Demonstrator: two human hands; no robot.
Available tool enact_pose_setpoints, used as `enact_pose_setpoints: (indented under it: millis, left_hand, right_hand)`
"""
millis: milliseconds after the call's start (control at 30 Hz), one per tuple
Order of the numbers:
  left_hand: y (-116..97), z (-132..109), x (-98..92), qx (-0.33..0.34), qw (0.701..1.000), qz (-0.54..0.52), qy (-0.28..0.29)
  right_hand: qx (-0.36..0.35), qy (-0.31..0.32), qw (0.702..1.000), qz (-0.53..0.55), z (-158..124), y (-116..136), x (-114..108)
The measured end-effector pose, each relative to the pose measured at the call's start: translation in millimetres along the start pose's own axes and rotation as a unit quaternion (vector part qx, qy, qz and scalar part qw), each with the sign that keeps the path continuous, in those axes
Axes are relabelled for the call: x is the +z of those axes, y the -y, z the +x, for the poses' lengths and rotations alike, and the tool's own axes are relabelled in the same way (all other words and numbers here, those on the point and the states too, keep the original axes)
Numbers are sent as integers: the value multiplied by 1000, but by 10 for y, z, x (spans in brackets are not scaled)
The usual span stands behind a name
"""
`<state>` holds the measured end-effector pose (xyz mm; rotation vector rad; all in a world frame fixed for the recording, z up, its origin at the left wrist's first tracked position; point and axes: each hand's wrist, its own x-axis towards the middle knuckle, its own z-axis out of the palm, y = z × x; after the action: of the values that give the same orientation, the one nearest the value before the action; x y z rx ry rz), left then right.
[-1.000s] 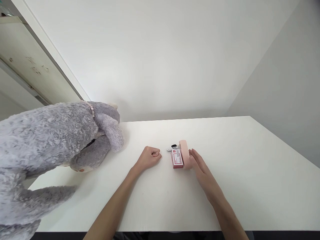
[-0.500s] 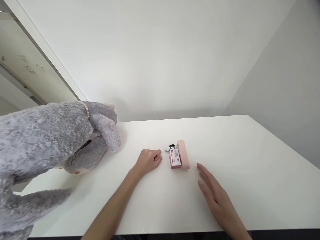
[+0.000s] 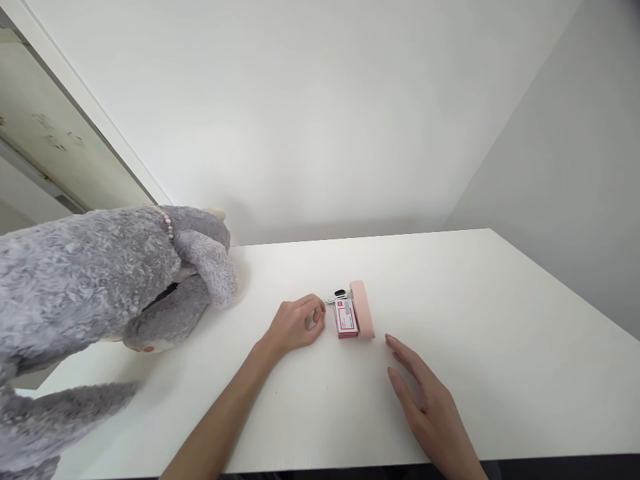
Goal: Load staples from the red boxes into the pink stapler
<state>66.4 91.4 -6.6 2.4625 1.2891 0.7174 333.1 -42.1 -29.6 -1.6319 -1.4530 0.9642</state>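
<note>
On the white table (image 3: pixel 300 407), a pink case (image 3: pixel 363 310) lies lengthwise away from me. A small red and white box (image 3: pixel 346 317) rests against its left side. Just beyond the box is a small metal item with a black part (image 3: pixel 341 294), partly hidden. My left hand (image 3: pixel 300 323) lies left of the box, fingers curled so the thumb and fingertips meet, close to the metal item; whether anything is between them cannot be made out. To the right and nearer me, my right hand (image 3: pixel 425 400) is empty, its thumb apart from the fingers.
A large grey plush toy (image 3: pixel 90 267) with a beaded band fills the left side and lies over the table's left part. A white wall (image 3: pixel 310 120) stands behind the table's far edge, and a greyer wall (image 3: pixel 575 167) rises at the right.
My left hand has loosened from a fist into a rounder curl, nearer the metal item. My right thumb and fingers have spread a little. The whole view has shifted slightly.
</note>
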Motion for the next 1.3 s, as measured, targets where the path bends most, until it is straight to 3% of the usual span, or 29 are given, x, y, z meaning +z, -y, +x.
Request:
enact_pose_setpoints:
  millis: [167,367,600,1000,1300]
  left_hand:
    - [-15,-11,24,26,998,52,3]
    - [-75,-89,51,13,997,76,11]
    - [-247,-158,-9,-85,994,-2,67]
    - [-240,-110,63,-147,986,-52,63]
    - [-207,-190,-69,-182,974,-131,32]
  right_hand:
    - [2,-6,1000,7,-19,21,4]
    - [3,-23,999,25,-31,33,13]
    - [-1,14,1000,18,0,-141,-21]
    - [-23,3,1000,17,18,-138,-14]
    - [-28,21,999,2,15,-128,-37]
